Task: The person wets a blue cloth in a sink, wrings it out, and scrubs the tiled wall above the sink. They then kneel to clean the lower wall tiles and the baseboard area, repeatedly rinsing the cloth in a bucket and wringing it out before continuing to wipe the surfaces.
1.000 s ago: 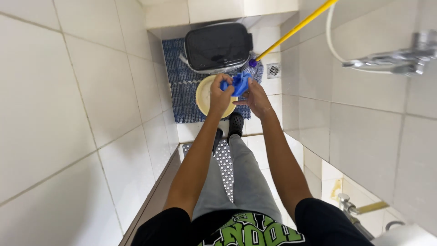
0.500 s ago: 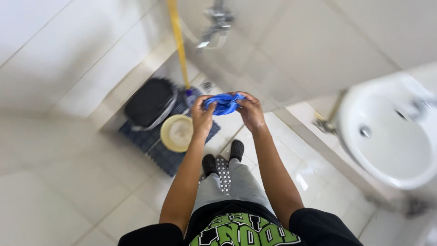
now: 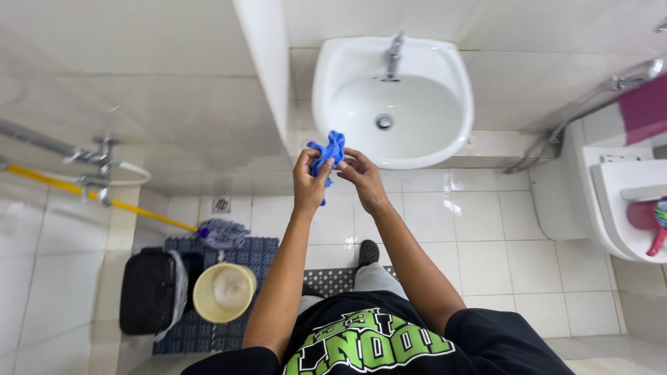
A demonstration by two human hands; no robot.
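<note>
At top centre we see a white sink (image 3: 417, 149); at lower left, a yellow bucket (image 3: 224, 292), black bin (image 3: 147, 292) and mop (image 3: 224, 232). Both arms extend forward; our left hand (image 3: 310, 182) and right hand (image 3: 361, 177) pinch a blue cloth (image 3: 329, 152) just below the sink rim.

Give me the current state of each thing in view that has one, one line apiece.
blue cloth: bunched up, held in both hands in front of the sink.
left hand: closed on the cloth.
right hand: fingers pinching the cloth.
sink: basin empty, no water running.
mop: leaning, head resting on the mat.
yellow bucket: upright on the mat.
black bin: lid shut.
</note>
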